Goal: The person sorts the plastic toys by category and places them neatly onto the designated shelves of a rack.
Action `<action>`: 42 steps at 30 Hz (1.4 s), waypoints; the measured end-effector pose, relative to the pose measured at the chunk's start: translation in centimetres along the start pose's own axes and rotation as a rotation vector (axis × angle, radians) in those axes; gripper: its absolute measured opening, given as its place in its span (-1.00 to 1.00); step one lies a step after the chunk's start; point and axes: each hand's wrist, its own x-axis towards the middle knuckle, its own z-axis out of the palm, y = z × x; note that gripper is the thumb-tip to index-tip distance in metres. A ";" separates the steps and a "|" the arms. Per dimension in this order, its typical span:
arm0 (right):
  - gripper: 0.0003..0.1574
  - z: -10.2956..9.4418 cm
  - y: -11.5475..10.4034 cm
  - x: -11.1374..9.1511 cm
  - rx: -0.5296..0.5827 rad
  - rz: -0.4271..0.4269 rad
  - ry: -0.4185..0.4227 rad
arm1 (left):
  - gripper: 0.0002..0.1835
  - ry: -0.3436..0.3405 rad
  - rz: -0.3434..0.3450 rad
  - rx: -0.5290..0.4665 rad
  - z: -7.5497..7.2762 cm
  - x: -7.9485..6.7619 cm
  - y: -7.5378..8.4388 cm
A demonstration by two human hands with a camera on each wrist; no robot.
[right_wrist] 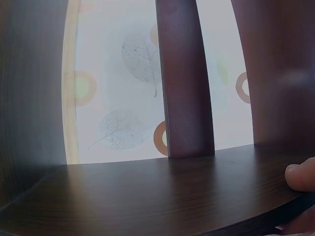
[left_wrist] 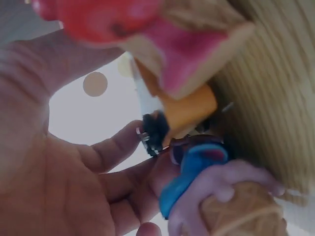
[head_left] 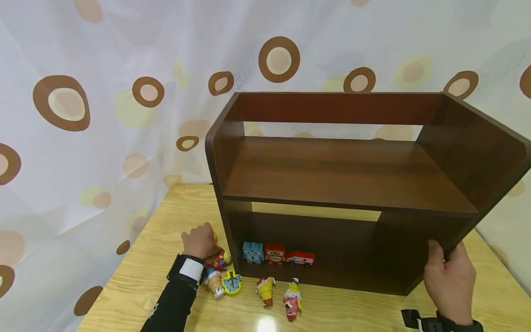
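Dark brown shelf (head_left: 344, 170) standing on the wooden table (head_left: 132, 286), and the right hand (head_left: 451, 281) is gripping its side edge. Across on the other side, the left hand (head_left: 201, 242) is down among small toys (head_left: 215, 282) right beside the shelf, fingers at an orange toy (left_wrist: 191, 110); whether they're pinching it I can't tell. Blue owl (head_left: 253, 252), red owl (head_left: 275, 253) and red toy car (head_left: 300, 258) in a row on the lower level

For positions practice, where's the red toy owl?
In the head view, the red owl stands left in the shelf's lower compartment, between the blue owl and toy car.
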 end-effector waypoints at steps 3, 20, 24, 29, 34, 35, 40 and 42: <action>-0.57 -0.1 -0.2 0.1 -0.003 0.019 -0.011 | -0.45 0.010 -0.005 -0.010 0.1 0.1 -0.1; -0.63 0.1 -0.3 0.2 0.039 -0.054 0.057 | -0.65 -0.052 0.043 -0.179 -0.9 0.0 0.0; -0.63 0.1 -0.4 0.2 0.036 -0.061 0.054 | -0.61 -0.092 0.001 -0.235 -1.0 0.1 0.2; -0.62 0.1 -0.5 0.1 0.027 -0.047 0.036 | -0.64 -0.071 -0.010 -0.238 -0.6 0.2 0.0; -0.61 0.0 -0.5 0.1 0.019 -0.027 0.017 | -0.61 -0.058 -0.016 -0.235 -0.4 0.1 0.0; -0.61 0.0 -0.5 0.1 0.019 -0.024 0.015 | -0.61 -0.060 -0.023 -0.241 -0.4 0.0 0.1; -0.60 0.1 -0.5 0.0 0.016 -0.013 0.011 | -0.69 -0.053 -0.042 -0.272 -0.2 -0.2 0.2; -0.60 0.1 -0.5 0.0 0.016 -0.015 0.012 | -0.73 -0.034 -0.033 -0.273 -0.1 -0.2 0.2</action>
